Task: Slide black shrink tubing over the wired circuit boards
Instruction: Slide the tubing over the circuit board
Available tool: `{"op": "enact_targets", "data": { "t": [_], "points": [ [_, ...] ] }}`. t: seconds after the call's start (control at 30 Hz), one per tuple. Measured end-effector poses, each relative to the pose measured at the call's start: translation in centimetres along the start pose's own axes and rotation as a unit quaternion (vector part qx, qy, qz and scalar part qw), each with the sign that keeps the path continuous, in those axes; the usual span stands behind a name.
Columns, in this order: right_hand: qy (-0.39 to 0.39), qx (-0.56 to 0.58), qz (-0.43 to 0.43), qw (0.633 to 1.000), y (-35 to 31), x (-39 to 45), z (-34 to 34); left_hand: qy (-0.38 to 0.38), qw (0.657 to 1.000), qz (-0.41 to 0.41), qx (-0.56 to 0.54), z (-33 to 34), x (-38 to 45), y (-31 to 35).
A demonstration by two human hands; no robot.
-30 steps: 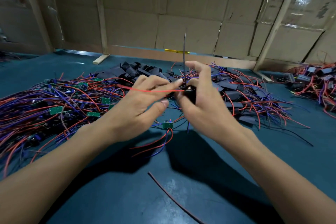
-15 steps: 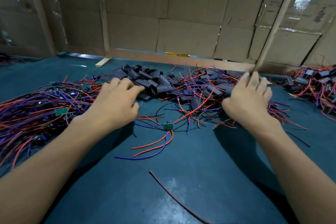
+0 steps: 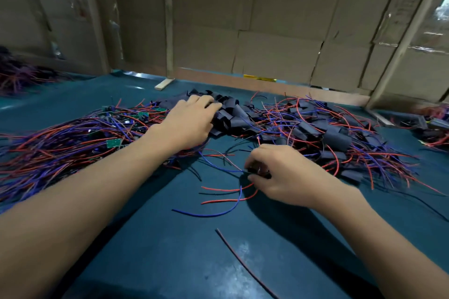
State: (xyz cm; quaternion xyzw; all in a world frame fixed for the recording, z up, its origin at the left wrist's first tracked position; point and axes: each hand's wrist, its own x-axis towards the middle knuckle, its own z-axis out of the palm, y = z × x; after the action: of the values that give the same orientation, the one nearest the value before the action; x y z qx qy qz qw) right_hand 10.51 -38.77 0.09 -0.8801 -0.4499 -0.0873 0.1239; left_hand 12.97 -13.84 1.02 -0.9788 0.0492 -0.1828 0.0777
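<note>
Fingers of the right hand (image 3: 289, 175) curl around one wired circuit board (image 3: 258, 170) low over the teal table (image 3: 170, 250); its red and blue leads trail left. Left hand (image 3: 192, 121) lies on the heap of black shrink tubing (image 3: 230, 116), its fingers bent into the pieces; whether they grasp one I cannot tell. Bare boards (image 3: 113, 143) tangle at left, sleeved ones (image 3: 337, 138) at right, too many to count. Cardboard walls (image 3: 267, 31) stand behind.

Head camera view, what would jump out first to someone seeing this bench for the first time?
Probably the sprawl of red and blue wires covering the left of the teal table, with small green circuit boards mixed in. Behind the hands lies a heap of black shrink tubing, where the left hand reaches. The right hand closes its grip on a wired piece nearer the middle.
</note>
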Motion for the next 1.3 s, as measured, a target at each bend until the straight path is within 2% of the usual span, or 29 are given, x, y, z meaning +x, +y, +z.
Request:
{"op": "enact_targets", "data": {
  "t": [0.07,0.17,0.27,0.37,0.5,0.63,0.83,0.9,1.0,1.07,1.2,1.3],
  "points": [
    [0.022,0.006,0.007,1.000,0.5,-0.2,-0.7,-0.001,0.999,0.009,0.033,0.5,0.4,0.1],
    [0.072,0.021,0.024,0.997,1.4,-0.4,-2.0,0.092,0.996,0.008,-0.012,1.5,-0.3,0.1],
    [0.152,0.038,0.025,0.987,2.3,-0.6,-2.7,0.148,0.986,0.059,-0.059,1.6,-0.7,-0.4],
    [0.187,0.069,0.033,0.979,2.3,-0.7,-2.6,0.096,0.990,0.079,-0.063,1.6,-0.3,-0.8],
    [0.154,0.110,0.030,0.982,1.8,-0.7,-2.6,-0.018,0.994,0.077,-0.069,2.4,0.1,-1.0],
    [0.134,0.119,0.032,0.983,1.2,-0.7,-2.7,-0.049,0.992,0.097,-0.065,2.0,0.1,-0.8],
    [0.126,0.092,-0.001,0.988,0.5,-0.3,-2.5,-0.089,0.986,0.052,-0.131,1.7,0.6,-0.1],
    [0.136,0.077,-0.027,0.987,0.5,-0.2,-2.2,-0.084,0.989,0.052,-0.111,1.8,0.8,0.1],
    [0.166,0.066,-0.056,0.982,0.5,-0.1,-1.7,-0.041,0.996,0.081,0.004,2.2,1.0,0.4],
    [0.198,0.062,-0.065,0.976,0.6,0.0,-1.5,-0.024,0.995,0.086,0.032,2.4,1.2,0.4],
    [0.246,0.115,-0.027,0.962,0.9,0.0,-1.4,-0.023,0.996,0.089,0.016,2.3,1.5,0.1],
    [0.294,0.249,0.042,0.922,1.5,-0.1,-1.7,0.017,0.994,0.080,-0.077,1.4,0.5,-0.3]
  ]
}}
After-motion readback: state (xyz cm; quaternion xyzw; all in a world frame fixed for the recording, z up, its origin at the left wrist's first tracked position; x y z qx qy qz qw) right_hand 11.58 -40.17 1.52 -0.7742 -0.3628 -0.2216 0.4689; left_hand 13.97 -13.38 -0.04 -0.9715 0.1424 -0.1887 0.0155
